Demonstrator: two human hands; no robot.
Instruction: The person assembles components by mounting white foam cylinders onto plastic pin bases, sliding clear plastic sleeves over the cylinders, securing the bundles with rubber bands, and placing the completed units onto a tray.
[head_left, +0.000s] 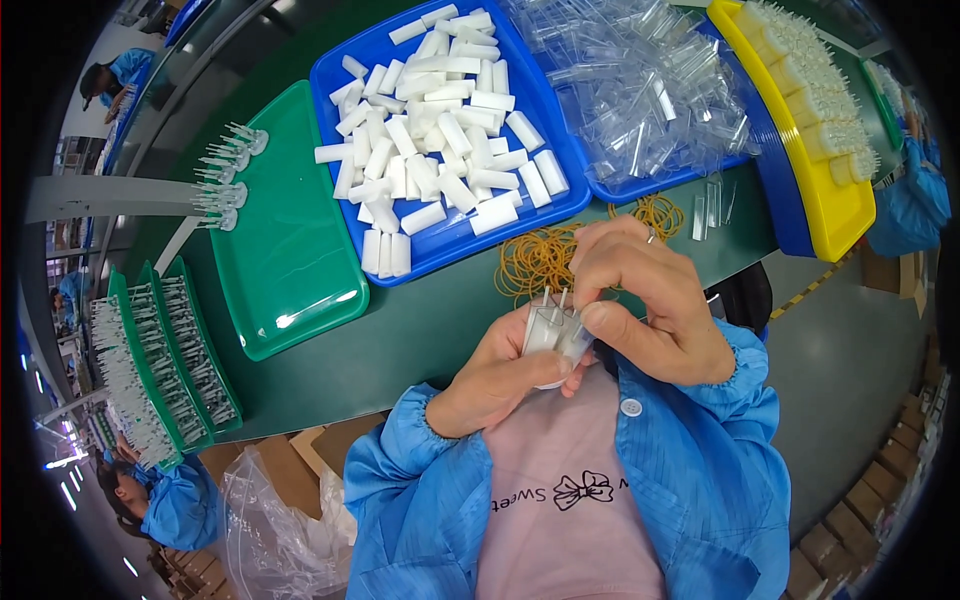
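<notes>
In front of my chest, my left hand (495,378) is closed around a bundle of white pieces with transparent plastic sleeves (548,335). Thin white rods poke up out of its top. My right hand (650,300) bends over the bundle from the right, thumb and forefinger pinched together at its upper edge. What lies between those fingertips is too small and covered to make out. Just beyond both hands, a loose heap of yellow-brown rubber bands (535,262) lies on the green table (430,325).
A blue tray (330,100) of white cylinders and another blue tray (625,192) of transparent sleeves stand ahead. Left are a green tray (290,240) and green racks (150,370) of white-tipped parts. A yellow bin (840,225) stands right. Several loose sleeves (712,205) lie nearby. Other people sit far left.
</notes>
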